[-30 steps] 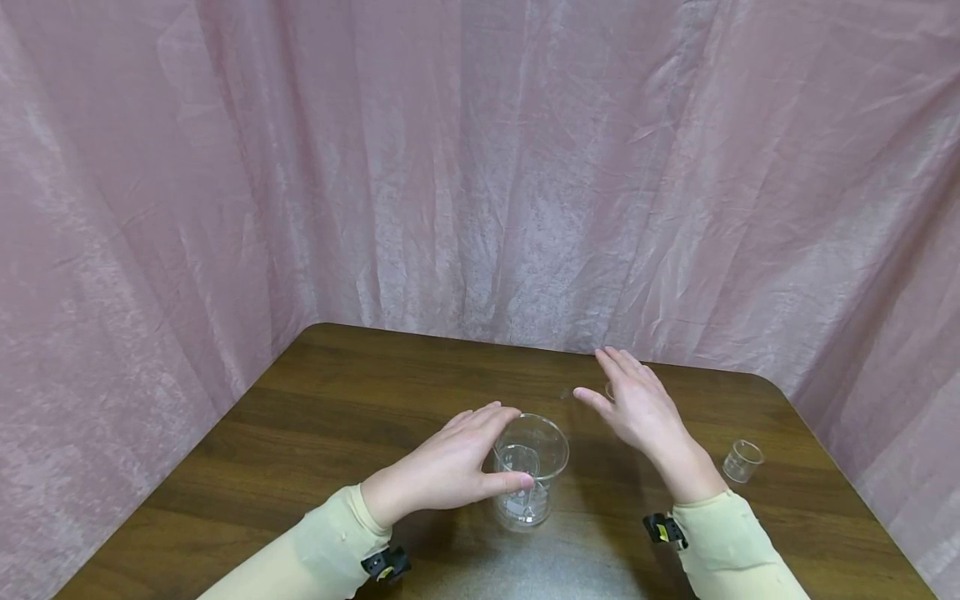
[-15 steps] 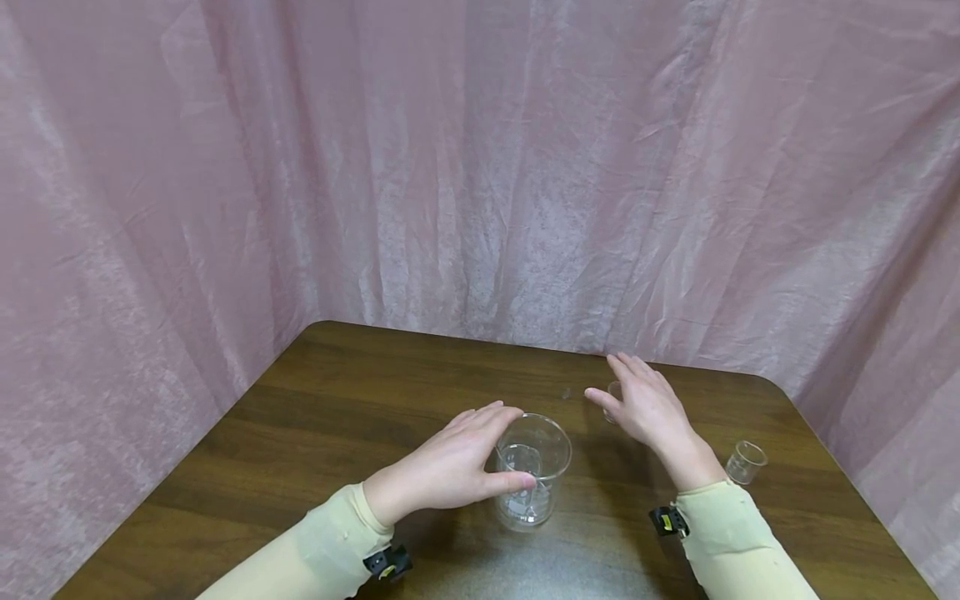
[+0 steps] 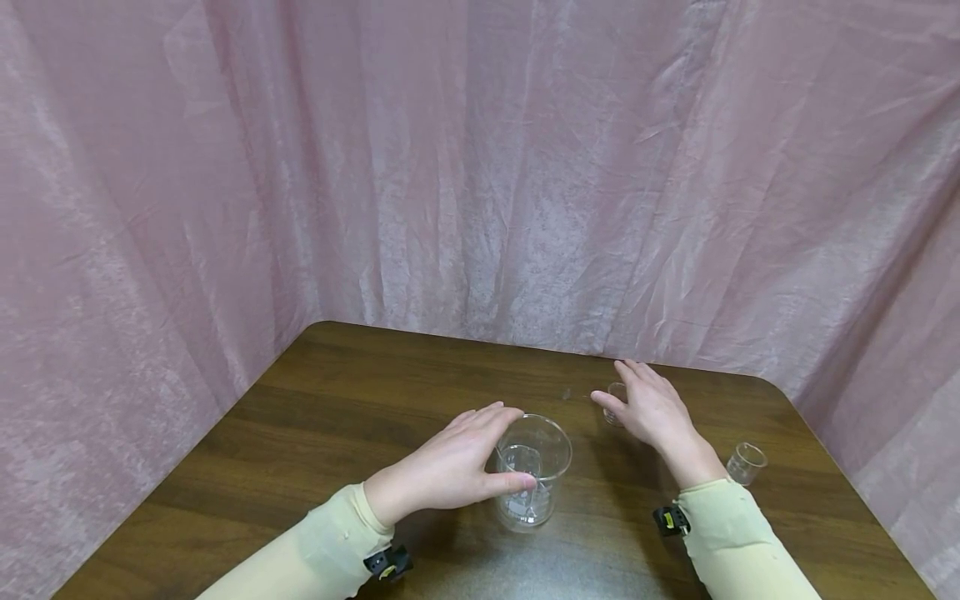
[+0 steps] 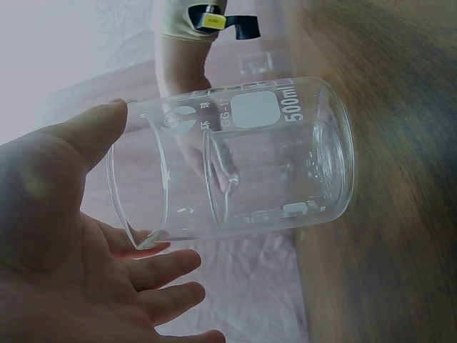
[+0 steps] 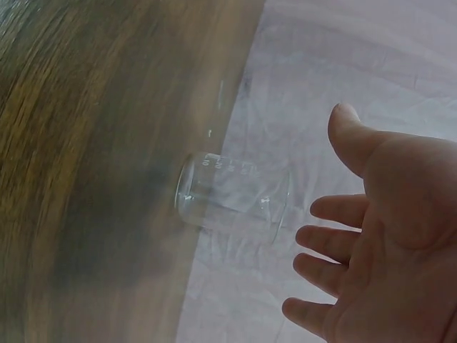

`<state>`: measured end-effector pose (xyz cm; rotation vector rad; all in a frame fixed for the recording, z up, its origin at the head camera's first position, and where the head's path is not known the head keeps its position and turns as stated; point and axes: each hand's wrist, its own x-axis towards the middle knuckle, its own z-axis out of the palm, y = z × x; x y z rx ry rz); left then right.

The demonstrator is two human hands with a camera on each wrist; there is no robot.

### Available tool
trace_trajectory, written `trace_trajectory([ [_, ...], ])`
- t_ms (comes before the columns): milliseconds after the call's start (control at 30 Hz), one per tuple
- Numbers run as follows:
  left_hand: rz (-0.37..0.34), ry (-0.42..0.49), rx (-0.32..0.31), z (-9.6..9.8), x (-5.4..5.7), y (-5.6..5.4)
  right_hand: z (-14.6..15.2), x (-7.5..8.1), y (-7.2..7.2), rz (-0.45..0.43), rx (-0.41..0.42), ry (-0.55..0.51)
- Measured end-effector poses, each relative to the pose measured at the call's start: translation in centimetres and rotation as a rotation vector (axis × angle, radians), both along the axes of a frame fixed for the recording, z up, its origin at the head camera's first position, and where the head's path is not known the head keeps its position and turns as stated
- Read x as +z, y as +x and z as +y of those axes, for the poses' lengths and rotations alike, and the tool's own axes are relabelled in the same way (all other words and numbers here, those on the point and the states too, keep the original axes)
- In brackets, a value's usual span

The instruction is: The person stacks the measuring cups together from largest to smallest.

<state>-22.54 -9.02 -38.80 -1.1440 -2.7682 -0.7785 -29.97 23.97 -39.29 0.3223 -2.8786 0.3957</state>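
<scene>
A large glass beaker [image 3: 543, 500] marked 500ml stands upright on the wooden table. My left hand [image 3: 450, 467] holds its rim between thumb and index finger, while the other fingers are spread below the spout in the left wrist view. A smaller beaker [image 4: 278, 175] sits inside the large one. Farther back, my right hand [image 3: 652, 412] is open, fingers spread and nothing in its grasp. Just beyond its palm stands a small beaker [image 5: 232, 196] with white graduations, partly covered by the hand in the head view, with a gap between them in the right wrist view.
Another small glass beaker [image 3: 746, 463] stands at the right, beside the right forearm. Clear marks or bits of something transparent [image 3: 566, 393] show on the table [image 3: 360, 375] toward the back. Pink curtains [image 3: 480, 167] hang behind and along both sides.
My right hand has shifted slightly right and toward me, uncovering more of the small beaker beside it. The left hand and the large beaker stay in place.
</scene>
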Motion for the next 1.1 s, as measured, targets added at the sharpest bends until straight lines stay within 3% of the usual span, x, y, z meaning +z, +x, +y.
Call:
trace_trajectory([
  [1100,-0.021,-0.007,0.016,0.1,0.0,0.1,1.5,-1.3,-0.3,-0.096,-0.061,-0.02],
])
